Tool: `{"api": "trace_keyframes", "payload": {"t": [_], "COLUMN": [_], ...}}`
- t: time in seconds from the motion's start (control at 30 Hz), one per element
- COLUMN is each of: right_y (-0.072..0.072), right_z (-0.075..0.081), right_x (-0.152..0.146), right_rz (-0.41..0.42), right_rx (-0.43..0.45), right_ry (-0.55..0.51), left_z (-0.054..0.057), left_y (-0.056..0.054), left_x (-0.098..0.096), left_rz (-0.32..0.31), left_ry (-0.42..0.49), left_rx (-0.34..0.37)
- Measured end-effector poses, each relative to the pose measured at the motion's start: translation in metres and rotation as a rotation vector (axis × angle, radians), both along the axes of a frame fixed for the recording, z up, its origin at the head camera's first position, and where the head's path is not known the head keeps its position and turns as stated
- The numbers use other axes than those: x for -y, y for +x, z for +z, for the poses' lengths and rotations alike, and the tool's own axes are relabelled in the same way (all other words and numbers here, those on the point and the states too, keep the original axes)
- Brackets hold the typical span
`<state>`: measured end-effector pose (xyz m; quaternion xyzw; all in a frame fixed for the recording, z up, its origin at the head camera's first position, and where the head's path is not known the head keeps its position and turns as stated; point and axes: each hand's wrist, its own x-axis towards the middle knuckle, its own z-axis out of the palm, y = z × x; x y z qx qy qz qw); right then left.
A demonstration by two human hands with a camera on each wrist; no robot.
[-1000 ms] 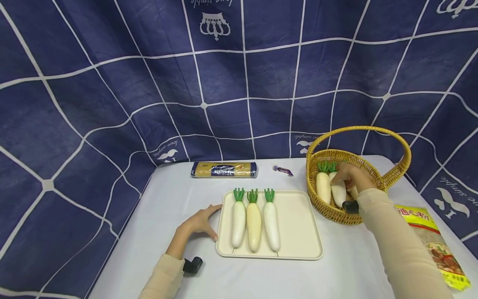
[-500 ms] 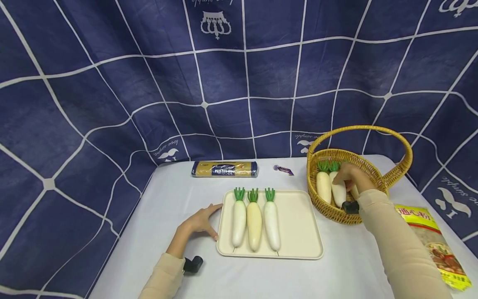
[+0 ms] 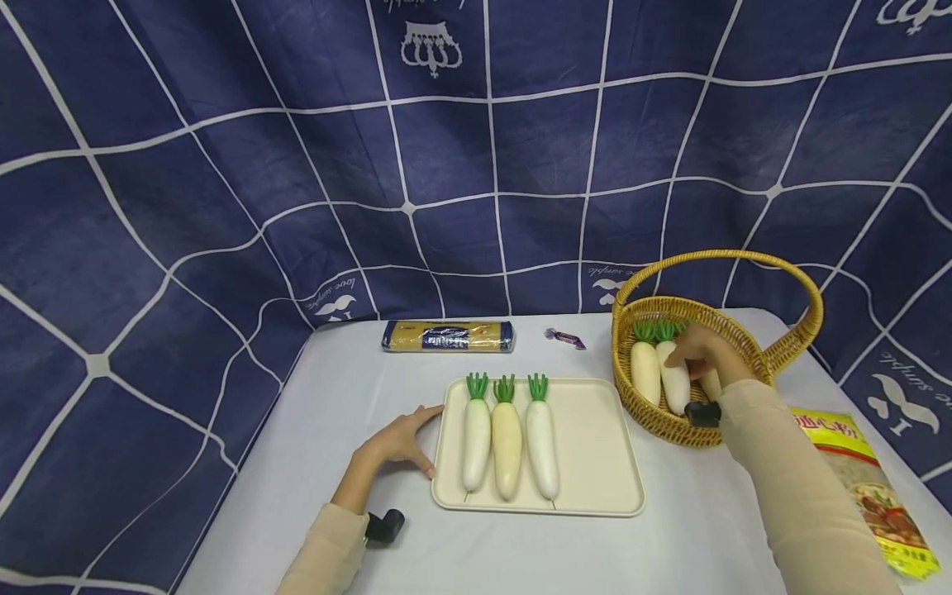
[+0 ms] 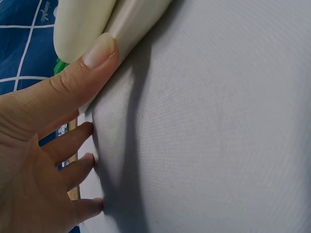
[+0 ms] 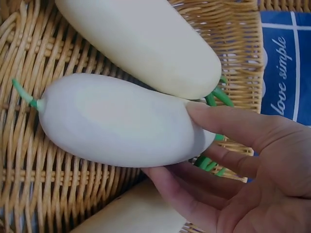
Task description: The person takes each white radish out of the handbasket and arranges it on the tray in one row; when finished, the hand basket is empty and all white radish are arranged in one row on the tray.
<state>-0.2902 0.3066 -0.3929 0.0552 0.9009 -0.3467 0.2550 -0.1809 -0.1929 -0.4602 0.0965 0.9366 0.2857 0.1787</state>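
Note:
In the head view, my right hand [image 3: 702,349] reaches into a wicker basket [image 3: 695,431] and grips a white radish [image 3: 675,382] near its leafy end. The right wrist view shows the thumb on one side of this radish [image 5: 121,121] and fingers against the other. One radish [image 5: 146,43] lies on each side of it in the basket. My left hand [image 3: 399,442] is spread at the left edge of a cream tray [image 3: 595,446], its thumb [image 4: 99,51] on the rim. On that tray lie a white radish [image 3: 477,446], a yellowish one [image 3: 507,450] and another white one [image 3: 542,450].
A pasta packet [image 3: 448,336] lies at the back of the table, with a small purple-wrapped candy [image 3: 565,339] to its right. A yellow-and-red food bag [image 3: 866,487] is beside my right forearm. The basket's tall handle [image 3: 717,254] arches above its opening.
My right hand has shifted very slightly rightward inside the basket, staying at the same radish. My left hand and the radishes on the tray have not visibly moved.

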Motion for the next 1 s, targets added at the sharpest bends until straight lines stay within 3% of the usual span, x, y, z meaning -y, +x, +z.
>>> {"api": "trace_keyframes", "payload": {"t": [0.4, 1.0], "right_y": [0.005, 0.019], "right_z": [0.004, 0.017], "right_x": [-0.009, -0.022], "right_rz": [-0.057, -0.037], "right_rx": [-0.048, -0.097], "right_ry": [-0.042, -0.133], "left_z": [-0.001, 0.000], "left_y": [0.000, -0.001], "left_x": [0.001, -0.001], "left_rz": [0.002, -0.001], "left_ry": [-0.008, -0.006], "left_rx": [0.001, 0.007]}}
